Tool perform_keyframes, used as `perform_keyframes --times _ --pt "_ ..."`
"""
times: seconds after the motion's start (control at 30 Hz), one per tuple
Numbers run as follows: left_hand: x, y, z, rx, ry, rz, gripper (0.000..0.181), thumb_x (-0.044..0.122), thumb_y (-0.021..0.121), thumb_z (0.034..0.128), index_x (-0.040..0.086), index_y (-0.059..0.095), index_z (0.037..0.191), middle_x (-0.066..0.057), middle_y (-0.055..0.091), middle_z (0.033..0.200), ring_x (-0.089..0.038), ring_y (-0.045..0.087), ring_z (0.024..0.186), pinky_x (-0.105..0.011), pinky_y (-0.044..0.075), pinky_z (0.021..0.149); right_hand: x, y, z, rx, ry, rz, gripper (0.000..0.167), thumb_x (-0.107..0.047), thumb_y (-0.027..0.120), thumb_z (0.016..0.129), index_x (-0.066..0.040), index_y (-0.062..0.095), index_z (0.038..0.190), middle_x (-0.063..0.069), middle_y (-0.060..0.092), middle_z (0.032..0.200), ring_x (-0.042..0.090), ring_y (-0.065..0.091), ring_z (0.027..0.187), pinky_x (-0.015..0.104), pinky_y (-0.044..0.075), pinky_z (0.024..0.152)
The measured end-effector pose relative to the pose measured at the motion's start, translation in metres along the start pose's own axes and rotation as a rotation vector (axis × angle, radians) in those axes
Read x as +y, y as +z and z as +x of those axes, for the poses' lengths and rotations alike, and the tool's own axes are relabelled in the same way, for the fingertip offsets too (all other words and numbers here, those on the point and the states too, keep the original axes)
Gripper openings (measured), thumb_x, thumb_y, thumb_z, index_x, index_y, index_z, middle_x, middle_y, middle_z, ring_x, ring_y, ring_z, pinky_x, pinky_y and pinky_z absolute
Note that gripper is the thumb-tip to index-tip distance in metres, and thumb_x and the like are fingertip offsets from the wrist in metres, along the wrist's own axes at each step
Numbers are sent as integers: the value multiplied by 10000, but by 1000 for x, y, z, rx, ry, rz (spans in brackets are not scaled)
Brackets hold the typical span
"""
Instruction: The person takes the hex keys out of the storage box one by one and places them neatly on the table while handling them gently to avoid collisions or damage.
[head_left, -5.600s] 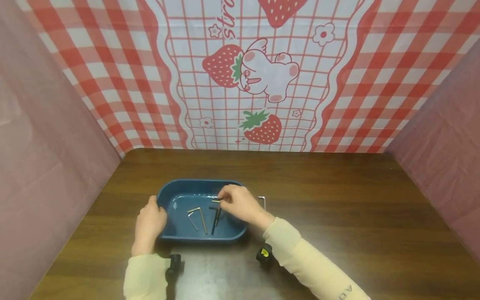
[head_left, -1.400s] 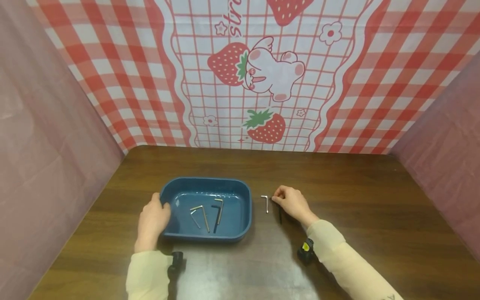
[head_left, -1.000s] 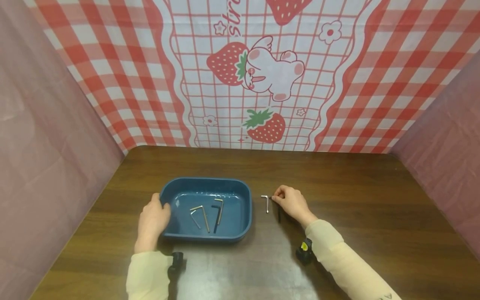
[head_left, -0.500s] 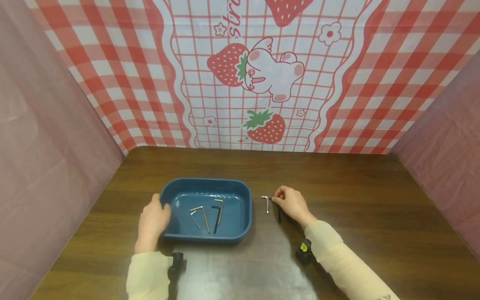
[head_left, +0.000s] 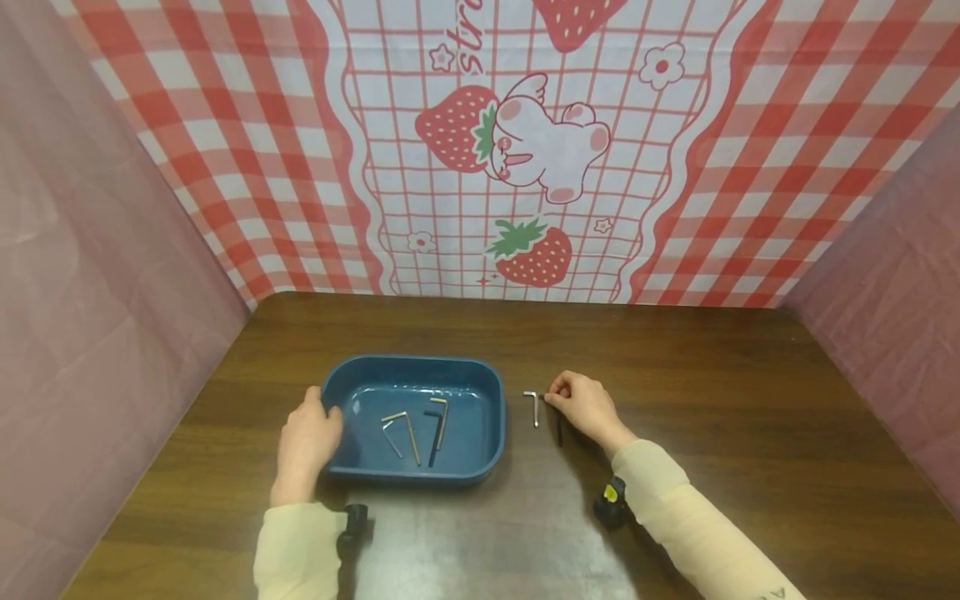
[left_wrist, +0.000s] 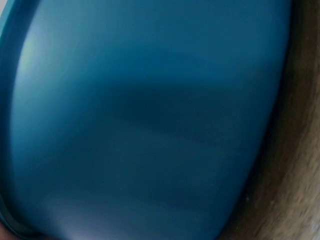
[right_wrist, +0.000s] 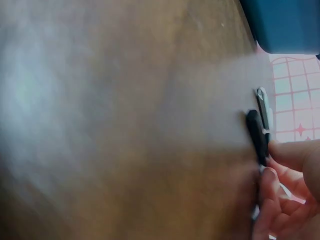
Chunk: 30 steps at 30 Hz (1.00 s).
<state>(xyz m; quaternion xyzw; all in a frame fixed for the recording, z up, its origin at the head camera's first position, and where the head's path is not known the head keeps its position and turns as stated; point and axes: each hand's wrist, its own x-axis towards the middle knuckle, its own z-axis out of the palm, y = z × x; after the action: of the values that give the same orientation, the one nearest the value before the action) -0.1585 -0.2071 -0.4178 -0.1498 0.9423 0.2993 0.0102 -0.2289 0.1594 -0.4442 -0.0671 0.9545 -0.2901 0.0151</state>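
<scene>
My left hand [head_left: 307, 440] grips the left wall of a blue tray [head_left: 412, 477]; its outer side [left_wrist: 150, 115] fills the left wrist view. To the tray's right, my right hand [head_left: 588, 408] pinches a black hex key [head_left: 559, 432] near its bend, with the long arm against the table. In the right wrist view thumb and fingers meet on that black key [right_wrist: 256, 132], partly hiding it. Just left of it lies a silver hex key [head_left: 536, 410], roughly parallel. Inside the tray are several more: two brass-coloured hex keys [head_left: 413, 437], a black one [head_left: 433, 442] and a small silver one [head_left: 393, 442].
The brown wooden table [head_left: 712, 392] reaches back to a red-and-white strawberry-print cloth [head_left: 487, 167]. Pink cloths [head_left: 112, 292] hang at both sides. A black wrist camera [head_left: 611, 504] is strapped at the right cuff, and another [head_left: 354, 523] at the left.
Several seconds ago my right hand was inside the tray by the black hex keys. It has moved right, and one black key now stands beside the silver one. The last second shows almost no motion.
</scene>
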Motion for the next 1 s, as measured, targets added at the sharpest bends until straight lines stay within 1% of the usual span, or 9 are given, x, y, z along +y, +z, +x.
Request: perform_keyframes --times 0.17,0.27,0.43,0.53,0.63,0.73,0.87,1.0 --pt "0 1 0 3 4 -2 471 195 360 901 -64 336 1294 -346 464 1234 -529 476 1065 -580 392 842 2 -4 2 -35 -7 40 162 -218 637 825 -62 605 850 24 582 744 146 516 680 281 398 620" --pt "1 0 0 3 6 -3 474 195 360 902 -66 333 1297 -348 461 1236 -529 475 1066 -581 392 844 2 -6 2 -43 -9 41 160 -211 637 824 -57 605 854 29 590 751 147 524 687 286 407 625" --pt "1 0 0 6 7 -4 472 193 360 902 -67 335 1295 -349 464 1231 -529 479 1061 -582 394 842 2 -8 2 -34 -19 30 142 -194 636 816 -59 613 852 27 601 747 145 533 680 288 412 621" --pt "2 0 0 7 8 -3 471 193 360 902 -68 336 1294 -351 467 1227 -528 481 1058 -581 395 839 -3 -11 3 -17 -33 14 131 -182 633 814 -56 616 850 32 611 747 148 543 679 298 424 625" --pt "2 1 0 9 9 -3 471 193 361 902 -70 336 1293 -353 468 1224 -529 483 1055 -581 395 839 -12 -15 3 9 -61 -1 131 -178 625 819 -51 620 852 42 627 754 157 564 689 318 441 639" --pt "2 1 0 0 9 -8 476 189 360 904 -77 330 1297 -356 459 1232 -528 479 1063 -582 395 846 -25 -19 3 34 -89 1 136 -183 616 827 -53 622 863 48 632 767 162 572 698 329 450 647" --pt "3 0 -1 -14 -2 -12 485 185 357 906 -82 316 1309 -355 442 1251 -525 467 1083 -584 389 860 -46 -21 3 48 -136 23 130 -183 605 834 -60 625 874 43 622 772 154 562 693 313 451 630" --pt "2 -1 -2 -11 -6 -6 482 184 358 906 -82 318 1305 -357 445 1246 -530 466 1078 -586 385 863 -64 -21 1 73 -183 53 110 -176 597 838 -74 627 869 33 616 771 144 559 697 300 452 629"
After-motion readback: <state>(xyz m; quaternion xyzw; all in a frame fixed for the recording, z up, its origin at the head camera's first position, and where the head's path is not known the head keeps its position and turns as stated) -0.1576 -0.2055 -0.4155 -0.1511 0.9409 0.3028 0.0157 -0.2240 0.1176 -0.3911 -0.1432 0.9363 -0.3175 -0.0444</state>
